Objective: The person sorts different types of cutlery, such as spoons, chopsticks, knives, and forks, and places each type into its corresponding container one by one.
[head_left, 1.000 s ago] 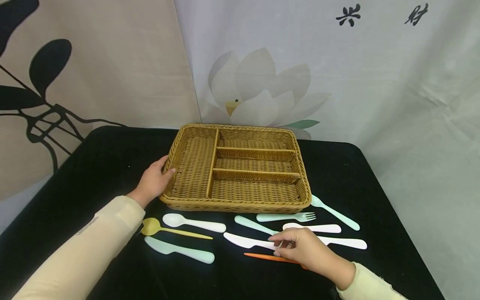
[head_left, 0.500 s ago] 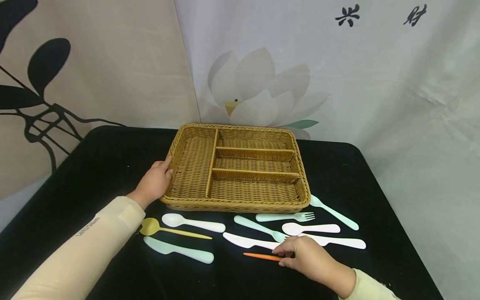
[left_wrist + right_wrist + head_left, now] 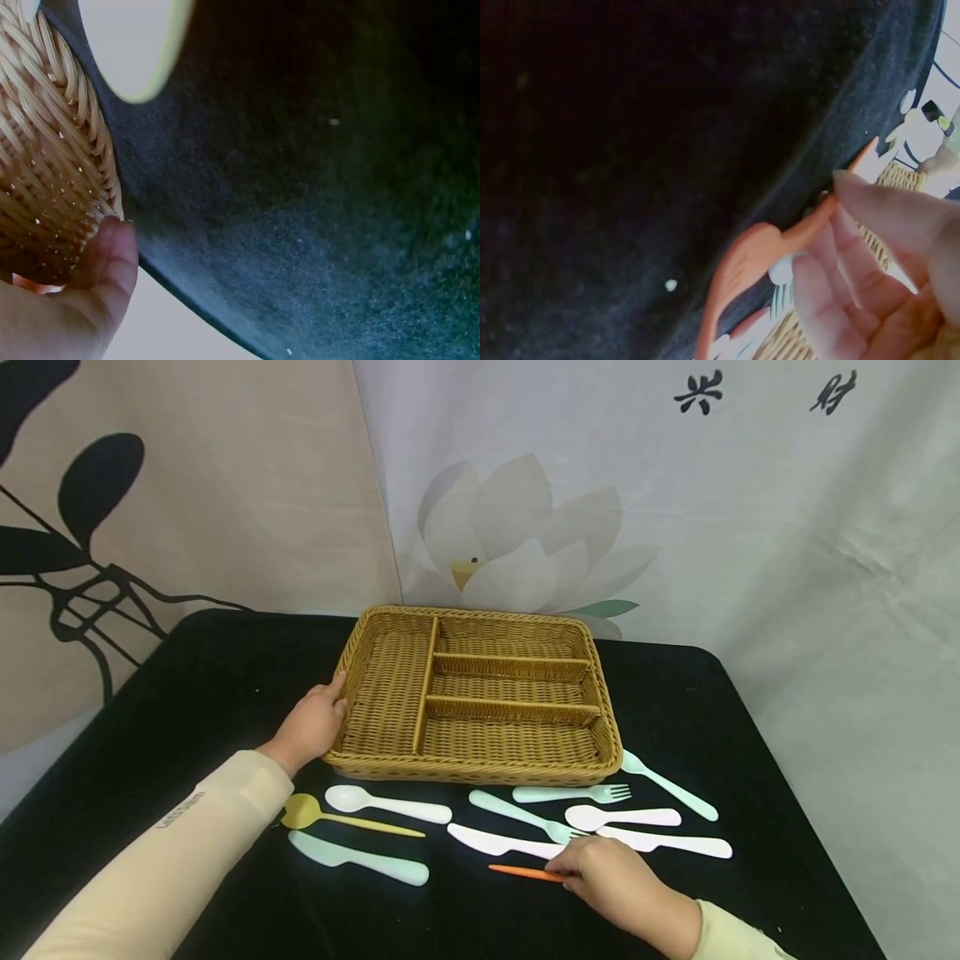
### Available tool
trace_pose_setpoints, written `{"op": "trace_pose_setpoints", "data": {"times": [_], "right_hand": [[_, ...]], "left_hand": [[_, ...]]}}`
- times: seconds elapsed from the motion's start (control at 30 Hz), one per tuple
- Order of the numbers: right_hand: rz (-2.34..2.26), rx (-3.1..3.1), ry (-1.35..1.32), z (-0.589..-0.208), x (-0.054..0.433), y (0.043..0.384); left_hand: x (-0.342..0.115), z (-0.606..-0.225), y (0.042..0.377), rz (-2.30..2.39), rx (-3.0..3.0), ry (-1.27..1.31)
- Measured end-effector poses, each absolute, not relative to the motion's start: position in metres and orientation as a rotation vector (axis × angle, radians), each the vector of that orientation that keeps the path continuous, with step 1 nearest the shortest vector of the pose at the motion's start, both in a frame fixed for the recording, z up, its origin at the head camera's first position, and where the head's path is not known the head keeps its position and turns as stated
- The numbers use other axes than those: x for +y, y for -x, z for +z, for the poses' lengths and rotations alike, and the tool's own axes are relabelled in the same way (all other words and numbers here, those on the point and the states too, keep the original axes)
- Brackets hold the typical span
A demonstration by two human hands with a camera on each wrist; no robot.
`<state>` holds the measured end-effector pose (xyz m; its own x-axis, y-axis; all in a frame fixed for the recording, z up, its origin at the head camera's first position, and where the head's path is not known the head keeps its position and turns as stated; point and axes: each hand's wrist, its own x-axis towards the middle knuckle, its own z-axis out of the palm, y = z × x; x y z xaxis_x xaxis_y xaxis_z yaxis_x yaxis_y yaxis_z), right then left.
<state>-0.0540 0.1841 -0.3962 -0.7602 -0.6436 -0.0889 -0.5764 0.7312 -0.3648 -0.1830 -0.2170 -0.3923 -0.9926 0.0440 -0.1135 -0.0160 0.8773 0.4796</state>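
A divided wicker basket (image 3: 513, 703) stands on the black table. At its left end my left hand (image 3: 307, 727) holds the side, fingers at the rim; the left wrist view shows the fingers against the woven wall (image 3: 52, 157). Near the front, my right hand (image 3: 611, 881) pinches an orange fork (image 3: 757, 259) by its handle, thumb on top and fingers beneath. In the head view only the handle's thin tip (image 3: 525, 872) shows; the hand covers the head. Just behind that hand lie a white knife (image 3: 502, 843) and a mint fork (image 3: 517, 812).
Left front: a white spoon (image 3: 408, 811), a yellow spoon (image 3: 367, 826) and a mint knife (image 3: 375, 864). Right: another mint fork (image 3: 562, 794), a white spoon (image 3: 637, 817), a white knife (image 3: 690, 846) and a mint utensil (image 3: 678, 789) by the basket's corner. A printed curtain (image 3: 525, 485) hangs behind.
My right hand has come down from beside the white knife and the mint fork onto the orange fork and now pinches it. My left hand has shifted its fingers slightly at the basket's rim.
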Motion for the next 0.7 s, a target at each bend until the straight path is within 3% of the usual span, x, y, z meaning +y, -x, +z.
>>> {"op": "trace_pose_setpoints", "data": {"times": [0.33,0.7], "right_hand": [[-0.625,2.609,0.951,-0.387,0.185,0.062],[-0.909,2.512,0.907,-0.337,0.18,0.088]], "left_hand": [[-0.214,-0.392,0.182,0.709,2.958,-0.02],[-0.216,-0.393,0.183,0.743,2.938,-0.035]]}}
